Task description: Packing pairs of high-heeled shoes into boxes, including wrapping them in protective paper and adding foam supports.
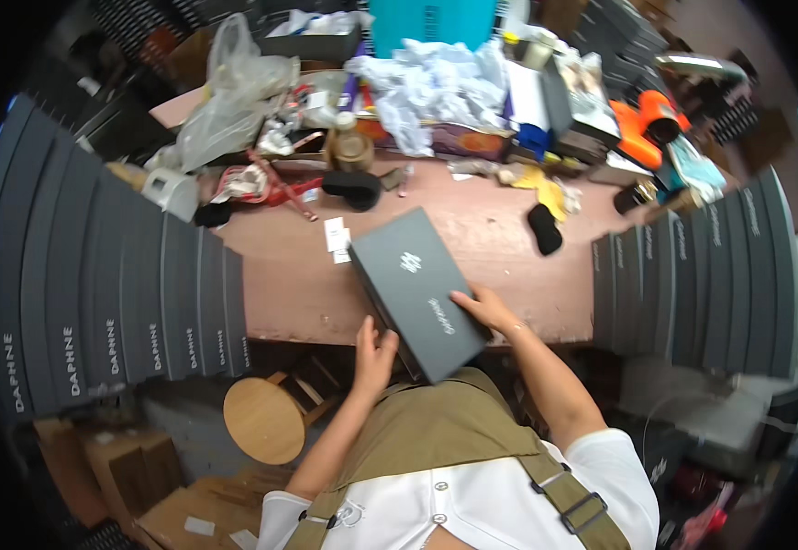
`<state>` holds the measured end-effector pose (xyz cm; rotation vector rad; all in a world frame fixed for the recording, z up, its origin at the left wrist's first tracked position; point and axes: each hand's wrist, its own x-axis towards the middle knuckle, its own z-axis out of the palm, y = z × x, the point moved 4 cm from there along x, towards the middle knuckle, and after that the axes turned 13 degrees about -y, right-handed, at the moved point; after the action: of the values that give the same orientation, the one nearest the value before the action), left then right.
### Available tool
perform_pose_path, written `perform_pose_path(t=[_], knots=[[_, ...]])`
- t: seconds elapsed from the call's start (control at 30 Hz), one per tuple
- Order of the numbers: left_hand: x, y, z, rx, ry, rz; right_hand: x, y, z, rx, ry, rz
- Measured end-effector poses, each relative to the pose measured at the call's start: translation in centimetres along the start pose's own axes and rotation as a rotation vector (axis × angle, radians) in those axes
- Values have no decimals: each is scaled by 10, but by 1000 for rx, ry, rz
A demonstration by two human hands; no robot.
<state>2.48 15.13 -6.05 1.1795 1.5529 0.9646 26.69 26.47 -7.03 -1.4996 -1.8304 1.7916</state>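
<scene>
A dark grey shoebox (pixel 413 275) with pale print on its lid lies aslant at the near edge of the worktable (pixel 546 293), its lower corner close to my apron. My right hand (pixel 489 309) grips its right edge, thumb on the lid and the other fingers hidden. Beside the box's lower left side is my left hand (pixel 374 356), fingers stretched and apart; whether the fingertips touch the box I cannot tell. Two small white labels (pixel 336 235) lie by the box's upper left corner.
Tall stacks of grey shoeboxes flank me on the left (pixel 115 275) and right (pixel 702 275). Crumpled tissue paper (pixel 431 87), a plastic bag (pixel 234 92) and an orange tape dispenser (pixel 645 128) crowd the back. A round wooden stool (pixel 264 420) stands below the table.
</scene>
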Motion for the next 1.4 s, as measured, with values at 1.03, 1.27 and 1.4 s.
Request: perform_pose_path(t=[1.03,1.27,1.4], knots=[[-43,244,89,-758,-413,588,-388,-125,-23,-267,791,-777],[-120,407,182,-694,-1388,1025,-559,-73,-66,202,960,-1176],[-167,490,274,23,-444,1497,-649,-3,-85,348,1290,-1213]])
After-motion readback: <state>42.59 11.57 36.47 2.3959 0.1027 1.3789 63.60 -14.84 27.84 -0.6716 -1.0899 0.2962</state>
